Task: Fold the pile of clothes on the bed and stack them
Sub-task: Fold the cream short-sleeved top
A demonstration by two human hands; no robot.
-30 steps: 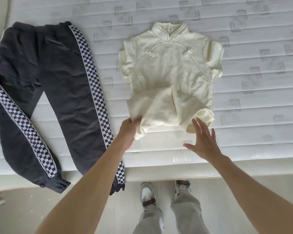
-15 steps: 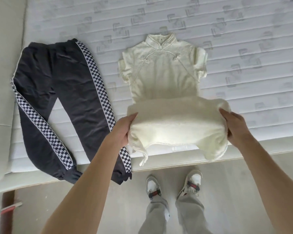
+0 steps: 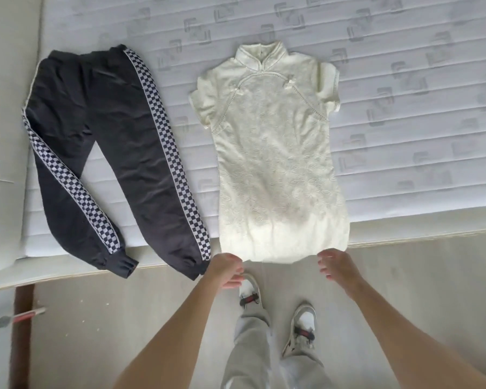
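Observation:
A cream short-sleeved dress with a stand-up collar lies flat and face up on the white mattress, its hem hanging over the near edge. My left hand is just below the hem's left corner and my right hand just below its right corner. Both have loosely curled fingers with no cloth seen between them. Black trousers with checkered side stripes lie spread out to the left of the dress, cuffs over the bed edge.
The mattress stretches away behind and to the right of the dress. A pale padded bed side runs along the left. Below the edge are a light floor, my two sneakers and a dark wooden post.
The dress's lower half, earlier folded up and gripped at both sides, has been pulled down toward me and laid out flat. My hands have dropped to the hem and let go.

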